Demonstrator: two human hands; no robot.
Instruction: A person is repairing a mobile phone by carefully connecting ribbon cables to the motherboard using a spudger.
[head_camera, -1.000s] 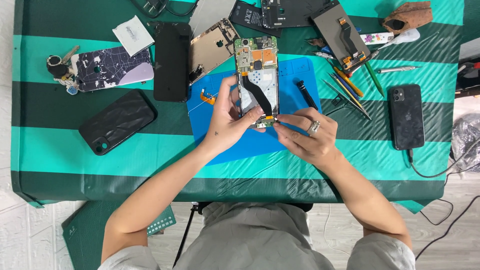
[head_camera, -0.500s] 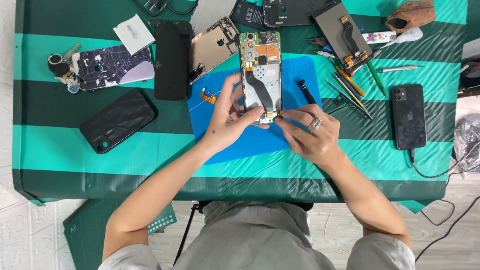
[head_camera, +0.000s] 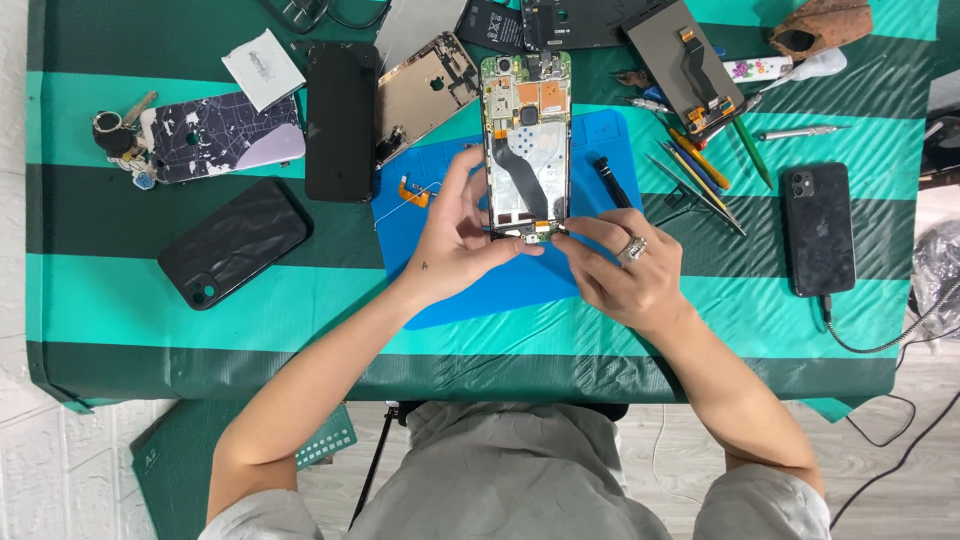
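Striped green cloth covers the table (head_camera: 120, 300), and a blue work mat (head_camera: 590, 140) lies at the middle of its far half. On that mat I see an opened phone (head_camera: 527, 140), back cover off, circuit boards and a black flex cable exposed, its top end reaching past the mat's far edge. My left hand (head_camera: 460, 235) pinches the phone's near end between thumb and fingers; my right hand (head_camera: 615, 265), wearing a ring, grips the same end from the other side, fingertips closed on the small board there. A black screwdriver (head_camera: 610, 180) lies on the mat just right of the phone. Toward the table's right edge rests a black phone (head_camera: 818, 228) with a cable attached. Toward the left edge lies a dark phone case (head_camera: 235, 240).
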